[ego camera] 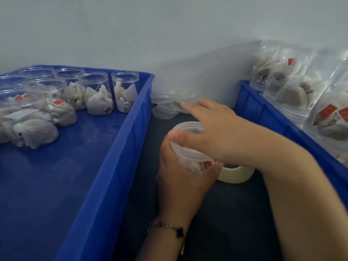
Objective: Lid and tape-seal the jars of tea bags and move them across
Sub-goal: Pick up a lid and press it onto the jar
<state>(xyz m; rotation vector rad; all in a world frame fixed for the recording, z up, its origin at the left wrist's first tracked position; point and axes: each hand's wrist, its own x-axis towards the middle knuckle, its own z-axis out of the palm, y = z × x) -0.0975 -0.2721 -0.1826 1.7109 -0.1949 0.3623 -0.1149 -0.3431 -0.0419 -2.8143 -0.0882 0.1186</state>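
My left hand (pixel 180 183) grips a clear jar of tea bags (pixel 192 162) from below, tilted over the dark table between two crates. My right hand (pixel 212 136) lies across the jar's top, thumb and palm curled on its clear lid (pixel 188 129), index finger stretched toward a pile of loose clear lids (pixel 169 106) by the wall. A roll of clear tape (pixel 237 175) lies flat on the table, partly hidden under my right wrist. Several open jars of tea bags (pixel 98 93) stand in the left blue crate (pixel 120 147).
The right blue crate (pixel 263 110) holds several lidded jars of tea bags (pixel 301 91) lying stacked. Loose tea bags (pixel 35 132) lie in the left crate. A pale wall runs behind. The dark table strip (pixel 226 223) lies between the crates.
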